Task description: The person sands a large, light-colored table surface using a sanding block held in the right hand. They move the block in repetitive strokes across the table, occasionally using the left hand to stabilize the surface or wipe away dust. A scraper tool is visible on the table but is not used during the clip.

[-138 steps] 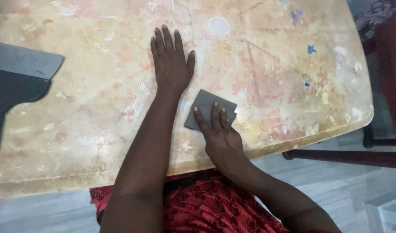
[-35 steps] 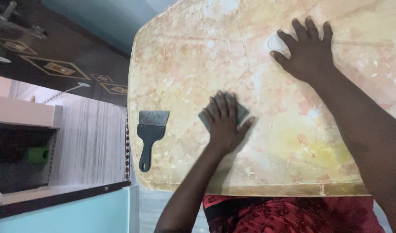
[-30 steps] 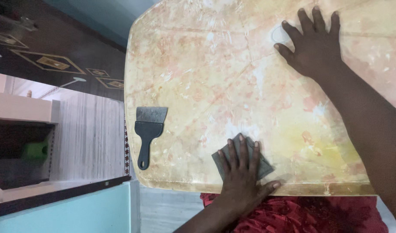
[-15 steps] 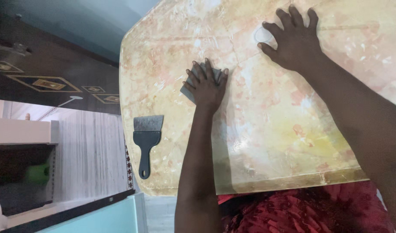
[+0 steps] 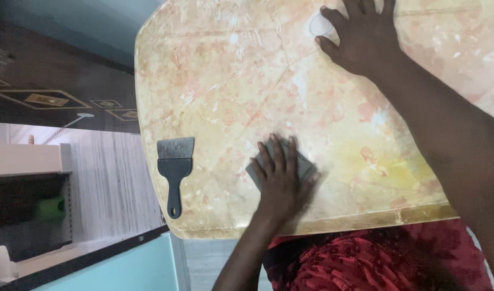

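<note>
My left hand (image 5: 282,180) presses flat on a grey sanding sheet (image 5: 307,168), fingers spread over it, near the front edge of a worn beige table (image 5: 214,81) mottled with pink and yellow patches. My right hand (image 5: 360,37) rests palm down, with fingers apart and nothing in it, on the far part of the table top, beside a white round spot (image 5: 316,24). My right forearm crosses the table's right side.
A black-handled scraper (image 5: 174,161) with a grey metal blade lies near the table's left edge. Left of the table are a patterned dark floor (image 5: 53,99), a pale shelf unit (image 5: 26,161) and a light blue panel (image 5: 134,267). Red cloth (image 5: 365,258) covers my lap.
My left hand slid the grey sheet from the far middle of the table back toward the front edge. My right hand stayed planted. The view shifted slightly.
</note>
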